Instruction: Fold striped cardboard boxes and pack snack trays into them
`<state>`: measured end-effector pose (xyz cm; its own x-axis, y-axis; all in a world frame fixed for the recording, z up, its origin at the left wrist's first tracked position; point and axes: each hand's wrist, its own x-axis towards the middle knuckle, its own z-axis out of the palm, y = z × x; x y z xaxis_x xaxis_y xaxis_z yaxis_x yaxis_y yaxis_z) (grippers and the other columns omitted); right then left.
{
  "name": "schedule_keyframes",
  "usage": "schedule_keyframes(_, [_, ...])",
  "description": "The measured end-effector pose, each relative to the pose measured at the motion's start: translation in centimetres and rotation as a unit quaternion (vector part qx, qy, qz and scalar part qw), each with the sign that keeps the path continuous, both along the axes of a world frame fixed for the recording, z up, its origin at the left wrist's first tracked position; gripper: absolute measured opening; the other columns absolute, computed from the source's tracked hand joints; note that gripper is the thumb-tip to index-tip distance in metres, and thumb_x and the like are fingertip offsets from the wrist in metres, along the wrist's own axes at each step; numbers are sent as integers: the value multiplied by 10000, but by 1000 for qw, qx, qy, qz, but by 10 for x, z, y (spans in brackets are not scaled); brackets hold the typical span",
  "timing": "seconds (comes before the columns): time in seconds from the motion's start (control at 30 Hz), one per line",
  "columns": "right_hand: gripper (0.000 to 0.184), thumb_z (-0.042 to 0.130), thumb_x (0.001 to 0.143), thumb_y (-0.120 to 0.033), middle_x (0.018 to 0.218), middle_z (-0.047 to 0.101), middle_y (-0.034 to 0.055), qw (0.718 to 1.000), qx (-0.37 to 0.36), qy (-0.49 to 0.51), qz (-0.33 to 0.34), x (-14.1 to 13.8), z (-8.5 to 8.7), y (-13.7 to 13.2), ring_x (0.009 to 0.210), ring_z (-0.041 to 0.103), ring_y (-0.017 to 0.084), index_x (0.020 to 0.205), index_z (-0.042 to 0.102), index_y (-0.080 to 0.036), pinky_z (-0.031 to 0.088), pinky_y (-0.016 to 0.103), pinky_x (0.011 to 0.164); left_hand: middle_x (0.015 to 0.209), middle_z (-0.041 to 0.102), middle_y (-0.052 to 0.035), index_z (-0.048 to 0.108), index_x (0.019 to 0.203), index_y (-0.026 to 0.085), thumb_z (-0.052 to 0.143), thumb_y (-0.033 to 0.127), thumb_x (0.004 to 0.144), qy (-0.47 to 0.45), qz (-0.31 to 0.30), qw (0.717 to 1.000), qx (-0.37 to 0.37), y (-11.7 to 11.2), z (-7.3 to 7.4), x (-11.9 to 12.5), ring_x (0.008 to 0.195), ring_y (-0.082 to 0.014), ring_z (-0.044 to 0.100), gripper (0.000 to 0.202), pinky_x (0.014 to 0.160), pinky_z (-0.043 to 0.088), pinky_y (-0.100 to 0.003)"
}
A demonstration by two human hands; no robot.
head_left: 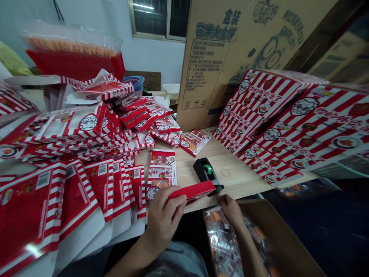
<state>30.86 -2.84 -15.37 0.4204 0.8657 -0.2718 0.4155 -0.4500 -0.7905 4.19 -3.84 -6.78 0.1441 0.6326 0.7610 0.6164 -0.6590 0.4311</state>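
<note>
My left hand (165, 217) is closed around a small flat red box (194, 189), fingers on its near end and the far end reaching out to the right. Just behind that end stands a black tape dispenser (205, 169) with a green core. My right hand (230, 208) is closed close to the dispenser's front tip, by the table's edge. Whatever its fingers pinch is too small or hidden to make out. Beneath my right hand lie clear plastic packs (223, 242) in an open cardboard carton (281, 227).
Flattened red-and-white cartons (77, 184) and a heap of striped boxes (86, 123) cover the left side. Two printed boxes, one upright-facing (162, 167) and one farther back (196, 141), lie mid-table. Stacked striped boxes (288, 115) stand right, before a large cardboard sheet (207, 77).
</note>
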Motion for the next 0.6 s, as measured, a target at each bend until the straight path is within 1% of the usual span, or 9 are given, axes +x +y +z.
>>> schedule_keyframes(0.07, [254, 561, 581, -439, 436, 472, -5, 1000, -9, 21, 21, -6, 5, -13, 456, 447, 159, 481, 494, -215, 341, 277, 466, 1011, 639, -76, 586, 963, 199, 544, 142, 863, 1, 2, 1000, -6, -1, -1, -1, 945, -188, 641, 122, 784, 555, -330])
schedule_keyframes(0.13, [330, 571, 604, -507, 428, 435, -26, 996, -12, 65, 60, -17, 18, -29, 428, 404, 135, 506, 528, -195, 326, 261, 443, 1007, 637, -81, 582, 967, 194, 533, 146, 872, 2, -1, 1000, -7, -1, 0, -1, 946, -189, 642, 117, 777, 558, -325])
schedule_keyframes(0.2, [369, 590, 668, -535, 484, 445, -35, 984, 10, 149, 93, -34, 40, -44, 447, 393, 110, 594, 575, -174, 324, 236, 450, 997, 636, -84, 578, 963, 190, 522, 150, 880, 3, -4, 1000, -2, -1, 3, -1, 942, -187, 644, 108, 772, 559, -316])
schedule_keyframes(0.27, [368, 634, 691, -527, 528, 474, -31, 965, 68, 235, 94, -57, 67, -52, 464, 405, 95, 615, 573, -173, 333, 218, 457, 984, 636, -81, 574, 953, 190, 520, 154, 882, 3, -4, 1000, 1, -1, 6, 0, 934, -183, 645, 96, 773, 557, -308])
schedule_keyframes(0.33, [381, 654, 690, -536, 520, 484, -28, 947, 108, 287, 99, -84, 90, -51, 450, 409, 91, 607, 570, -174, 336, 212, 445, 965, 638, -71, 574, 936, 192, 526, 162, 880, 4, -1, 1000, -2, -2, 10, 0, 908, -174, 645, 80, 767, 554, -300])
schedule_keyframes(0.4, [413, 639, 711, -549, 475, 466, -32, 942, 111, 298, 103, -109, 105, -44, 418, 388, 85, 570, 555, -171, 327, 212, 429, 950, 639, -66, 577, 915, 189, 527, 170, 881, 4, 1, 1000, -9, -2, 14, 1, 892, -168, 640, 63, 760, 549, -293])
schedule_keyframes(0.43, [438, 629, 716, -560, 448, 449, -36, 946, 120, 291, 82, -119, 108, -40, 402, 370, 81, 538, 533, -172, 318, 213, 421, 946, 638, -66, 578, 906, 185, 528, 171, 882, 5, 0, 1000, -12, -2, 15, 1, 888, -167, 637, 58, 759, 546, -289])
schedule_keyframes(0.5, [481, 609, 731, -569, 408, 421, -43, 954, 131, 267, 39, -134, 108, -33, 386, 349, 77, 482, 481, -178, 318, 217, 425, 939, 639, -66, 581, 898, 175, 521, 158, 885, 10, -14, 1000, -20, -1, 18, -1, 881, -162, 629, 64, 757, 540, -277])
schedule_keyframes(0.6, [503, 597, 748, -559, 387, 414, -42, 961, 144, 234, 4, -141, 102, -29, 392, 358, 80, 447, 440, -187, 338, 218, 448, 927, 646, -60, 591, 917, 176, 477, 148, 900, 57, -45, 997, -21, 2, 28, -7, 826, -157, 623, 119, 715, 541, -269])
